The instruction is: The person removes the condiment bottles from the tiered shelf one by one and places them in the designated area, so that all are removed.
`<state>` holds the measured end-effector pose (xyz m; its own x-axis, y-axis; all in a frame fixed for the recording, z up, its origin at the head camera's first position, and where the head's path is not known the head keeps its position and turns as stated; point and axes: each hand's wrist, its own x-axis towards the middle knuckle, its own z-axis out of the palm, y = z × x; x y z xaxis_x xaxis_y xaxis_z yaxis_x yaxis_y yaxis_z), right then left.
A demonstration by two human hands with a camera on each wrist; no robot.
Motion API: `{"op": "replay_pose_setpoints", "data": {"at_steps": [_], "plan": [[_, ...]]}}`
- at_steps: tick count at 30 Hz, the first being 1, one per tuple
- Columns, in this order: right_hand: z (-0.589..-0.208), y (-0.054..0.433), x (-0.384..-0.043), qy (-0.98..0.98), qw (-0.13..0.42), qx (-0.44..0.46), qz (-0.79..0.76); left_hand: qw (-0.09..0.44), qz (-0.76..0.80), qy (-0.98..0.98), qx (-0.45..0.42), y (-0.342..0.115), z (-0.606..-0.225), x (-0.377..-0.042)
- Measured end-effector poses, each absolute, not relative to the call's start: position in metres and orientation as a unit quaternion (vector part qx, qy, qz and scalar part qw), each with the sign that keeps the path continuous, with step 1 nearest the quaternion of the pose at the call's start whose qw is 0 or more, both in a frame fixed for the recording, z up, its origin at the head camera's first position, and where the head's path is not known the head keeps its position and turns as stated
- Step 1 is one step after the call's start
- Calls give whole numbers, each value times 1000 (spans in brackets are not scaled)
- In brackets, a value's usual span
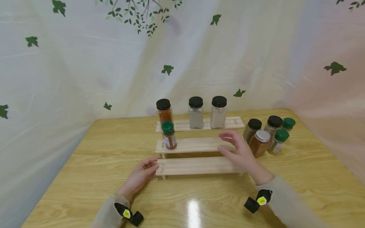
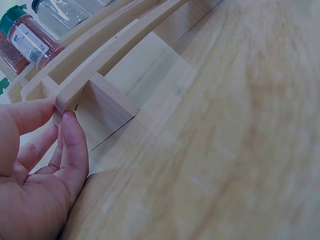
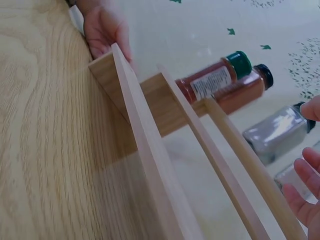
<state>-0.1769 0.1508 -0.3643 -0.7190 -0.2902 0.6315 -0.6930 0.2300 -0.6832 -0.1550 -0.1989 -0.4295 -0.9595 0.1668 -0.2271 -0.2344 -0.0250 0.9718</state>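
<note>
My left hand (image 1: pixel 140 176) pinches the left end of the lowest board on a three-step wooden spice rack (image 1: pixel 196 166), thumb above and fingers below in the left wrist view. Over the rack's right side hovers my right hand (image 1: pixel 240 154), fingers spread and loosely bent, holding nothing. A green-lidded spice jar (image 1: pixel 169 139) with red contents stands at the left of the middle step. On the top step are a black-lidded jar of orange-red spice (image 1: pixel 164 112) and two black-lidded jars with pale contents, one in the middle (image 1: pixel 195 115) and one farther right (image 1: pixel 218 114).
Right of the rack several jars stand close together on the wooden table (image 1: pixel 119 136): a silver-lidded jar (image 1: pixel 259 145), a dark spice jar (image 1: pixel 252 128), another black-lidded jar (image 1: pixel 273 123) and green-lidded ones (image 1: pixel 278 142). A leaf-patterned curtain (image 1: pixel 128 72) hangs behind the table.
</note>
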Motion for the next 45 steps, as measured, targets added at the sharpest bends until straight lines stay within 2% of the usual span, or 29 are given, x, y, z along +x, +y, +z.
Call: {"op": "replay_pose_setpoints", "data": {"at_steps": [7,13,26,45], "plan": [[-357,122,-185,-772,130,334,525,137,710,690,-34,-199,-428,-155],[-347,101,-190,-758,107,345,544,136,708,692,-40,-198,-427,-156],[-337,65,-201,-751,85,343,558,139,713,687,-25,-198,-428,-157],[-339,32,-213,-802,53,360,474,138,710,690,-31,-198,-430,-157]]}}
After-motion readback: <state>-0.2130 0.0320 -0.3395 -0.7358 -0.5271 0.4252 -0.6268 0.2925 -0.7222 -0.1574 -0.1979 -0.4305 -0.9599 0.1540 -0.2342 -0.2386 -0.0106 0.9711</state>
